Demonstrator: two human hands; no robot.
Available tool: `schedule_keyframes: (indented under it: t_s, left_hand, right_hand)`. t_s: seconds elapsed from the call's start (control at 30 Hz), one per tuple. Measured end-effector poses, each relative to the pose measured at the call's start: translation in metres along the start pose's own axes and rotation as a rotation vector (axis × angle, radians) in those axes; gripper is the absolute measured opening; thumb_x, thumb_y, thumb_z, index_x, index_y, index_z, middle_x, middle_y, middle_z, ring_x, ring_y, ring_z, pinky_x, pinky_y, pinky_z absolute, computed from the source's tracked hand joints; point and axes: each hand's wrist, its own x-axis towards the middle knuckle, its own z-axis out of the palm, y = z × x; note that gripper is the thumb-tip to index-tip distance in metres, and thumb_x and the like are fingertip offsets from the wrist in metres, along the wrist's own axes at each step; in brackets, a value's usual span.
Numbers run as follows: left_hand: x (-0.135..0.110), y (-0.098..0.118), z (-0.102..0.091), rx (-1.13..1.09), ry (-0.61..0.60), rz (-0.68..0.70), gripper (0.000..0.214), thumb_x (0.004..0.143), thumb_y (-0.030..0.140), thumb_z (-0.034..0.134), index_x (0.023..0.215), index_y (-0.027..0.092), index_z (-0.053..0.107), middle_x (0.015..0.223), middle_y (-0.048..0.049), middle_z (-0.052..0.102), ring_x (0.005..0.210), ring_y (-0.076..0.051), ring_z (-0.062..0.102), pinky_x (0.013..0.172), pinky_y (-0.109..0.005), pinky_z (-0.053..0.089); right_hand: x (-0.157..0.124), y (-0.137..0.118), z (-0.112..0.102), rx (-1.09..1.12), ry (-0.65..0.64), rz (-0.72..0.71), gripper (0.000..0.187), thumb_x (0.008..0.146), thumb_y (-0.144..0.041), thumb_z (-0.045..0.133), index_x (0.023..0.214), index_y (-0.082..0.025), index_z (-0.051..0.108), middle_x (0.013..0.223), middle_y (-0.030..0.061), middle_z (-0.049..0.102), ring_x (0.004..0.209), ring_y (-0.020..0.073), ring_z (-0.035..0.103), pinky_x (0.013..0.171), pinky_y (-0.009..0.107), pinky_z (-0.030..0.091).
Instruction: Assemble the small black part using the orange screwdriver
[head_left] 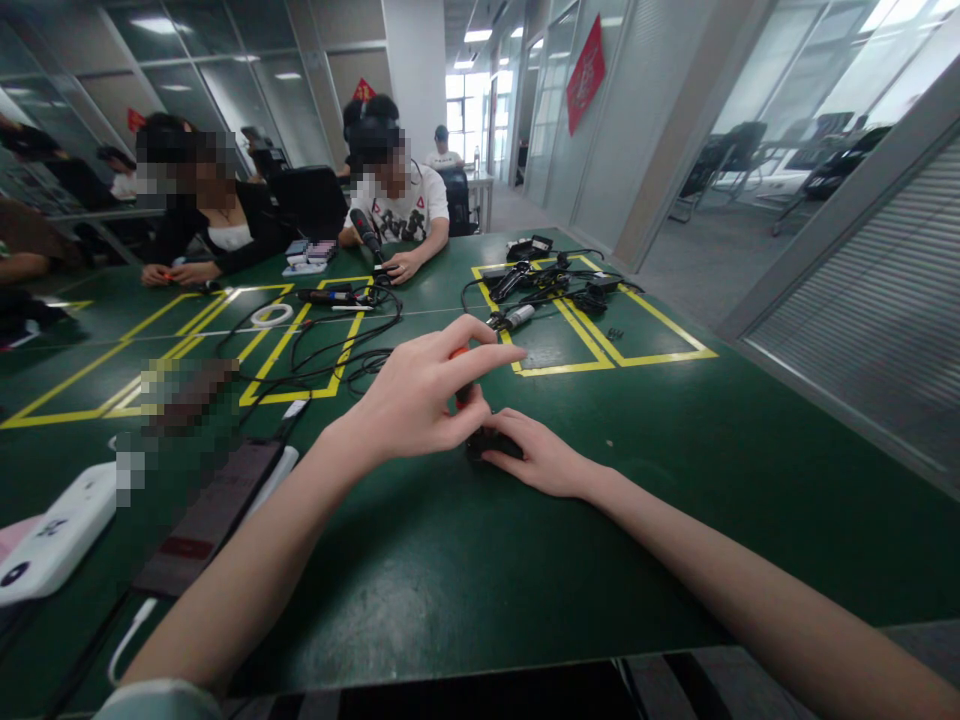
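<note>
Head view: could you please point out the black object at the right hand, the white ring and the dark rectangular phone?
Black object [498,443], head view: exposed middle.
White ring [271,323], head view: near rim.
Dark rectangular phone [216,502], head view: screen.

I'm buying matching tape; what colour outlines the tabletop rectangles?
The tape is yellow, clearest in the head view.

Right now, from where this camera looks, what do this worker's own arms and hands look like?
They are a person's: the bare, ungloved left hand and the bare, ungloved right hand, both with slender forearms. No watch, bracelet or printed marking shows. A pale grey-green fabric sleeve edges into view on the left arm; no sleeve shows on the right.
</note>
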Motion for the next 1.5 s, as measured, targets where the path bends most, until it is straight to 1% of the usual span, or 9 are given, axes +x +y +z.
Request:
schedule_keyframes:
  t_s: [0.17, 0.53, 0.7, 0.83, 0.97, 1.1, 1.23, 1.37, 1.5]
  left_hand:
    - [0.0004, -0.0002, -0.0007, 0.036, 0.006, -0.016, 0.038, 0.094, 0.010, 0.050, 0.127, 0.018, 0.066, 0.113, -0.0081, 0.068, 0.075, -0.010, 0.063, 0.066, -0.022, 0.049]
    - [0.0018, 0.0001, -0.0039, -0.018, -0.030, -0.035, 0.038, 0.093, 0.009, 0.050, 0.126, 0.015, 0.068, 0.105, -0.0076, 0.069, 0.075, -0.011, 0.063, 0.064, -0.022, 0.047]
    - [0.0026, 0.0013, -0.0038, -0.037, -0.031, -0.019, 0.040, 0.092, 0.009, 0.051, 0.130, 0.014, 0.065, 0.101, -0.0069, 0.068, 0.082, -0.014, 0.065, 0.071, -0.024, 0.050]
    - [0.0017, 0.0017, -0.0028, -0.078, -0.042, -0.033, 0.044, 0.091, 0.008, 0.051, 0.133, 0.015, 0.063, 0.109, -0.0087, 0.066, 0.087, -0.014, 0.065, 0.074, -0.024, 0.052]
    - [-0.0004, -0.0003, -0.0009, -0.030, -0.051, -0.073, 0.046, 0.094, 0.010, 0.049, 0.139, 0.019, 0.059, 0.115, -0.0084, 0.066, 0.082, -0.012, 0.064, 0.071, -0.023, 0.051]
    - [0.0001, 0.0005, -0.0021, -0.008, -0.041, -0.062, 0.035, 0.098, 0.016, 0.051, 0.130, 0.018, 0.065, 0.102, -0.0057, 0.068, 0.078, -0.012, 0.063, 0.067, -0.022, 0.047]
    - [0.0037, 0.0057, -0.0062, 0.032, -0.045, -0.051, 0.032, 0.093, 0.014, 0.052, 0.120, 0.016, 0.069, 0.093, -0.0056, 0.067, 0.084, -0.016, 0.064, 0.074, -0.027, 0.049]
    - [0.0057, 0.0064, -0.0064, 0.027, -0.053, -0.083, 0.039, 0.090, 0.009, 0.051, 0.125, 0.015, 0.068, 0.104, -0.0084, 0.067, 0.088, -0.017, 0.065, 0.075, -0.027, 0.051]
    - [0.0064, 0.0025, -0.0050, 0.075, -0.075, -0.083, 0.038, 0.092, 0.009, 0.050, 0.123, 0.019, 0.070, 0.115, -0.0080, 0.068, 0.076, -0.012, 0.064, 0.068, -0.023, 0.048]
  right_hand:
    - [0.0001, -0.0007, -0.0006, 0.003, -0.004, 0.000, 0.029, 0.095, -0.021, 0.065, 0.123, -0.019, 0.063, 0.108, 0.0110, 0.071, 0.101, 0.0259, 0.066, 0.091, 0.045, 0.057]
    - [-0.0006, 0.0003, -0.0008, -0.002, 0.003, -0.007, 0.029, 0.094, -0.020, 0.065, 0.123, -0.018, 0.063, 0.107, 0.0108, 0.071, 0.100, 0.0258, 0.066, 0.090, 0.044, 0.058]
    - [0.0000, -0.0017, -0.0019, -0.003, -0.001, -0.004, 0.027, 0.094, -0.020, 0.065, 0.121, -0.018, 0.063, 0.106, 0.0104, 0.071, 0.099, 0.0255, 0.066, 0.089, 0.044, 0.058]
    - [0.0002, -0.0021, -0.0020, -0.003, -0.003, -0.003, 0.028, 0.094, -0.019, 0.066, 0.121, -0.019, 0.063, 0.106, 0.0097, 0.071, 0.099, 0.0252, 0.066, 0.089, 0.043, 0.058]
    - [0.0004, -0.0020, -0.0017, -0.010, -0.004, -0.003, 0.028, 0.093, -0.018, 0.066, 0.121, -0.017, 0.064, 0.107, 0.0113, 0.072, 0.100, 0.0259, 0.066, 0.089, 0.044, 0.058]
    - [0.0004, -0.0008, -0.0006, -0.006, -0.004, -0.004, 0.029, 0.093, -0.018, 0.066, 0.122, -0.017, 0.063, 0.108, 0.0116, 0.072, 0.100, 0.0261, 0.067, 0.090, 0.044, 0.057]
    - [0.0005, 0.0003, 0.0003, -0.013, -0.005, -0.006, 0.029, 0.094, -0.020, 0.065, 0.123, -0.018, 0.063, 0.107, 0.0109, 0.072, 0.099, 0.0260, 0.066, 0.088, 0.045, 0.058]
    - [0.0013, -0.0015, -0.0004, -0.020, -0.006, -0.006, 0.029, 0.094, -0.020, 0.065, 0.123, -0.017, 0.063, 0.108, 0.0121, 0.072, 0.100, 0.0265, 0.066, 0.090, 0.045, 0.058]
    - [0.0018, -0.0038, -0.0015, -0.023, -0.013, -0.005, 0.031, 0.094, -0.020, 0.066, 0.124, -0.017, 0.063, 0.110, 0.0127, 0.072, 0.103, 0.0271, 0.067, 0.091, 0.046, 0.058]
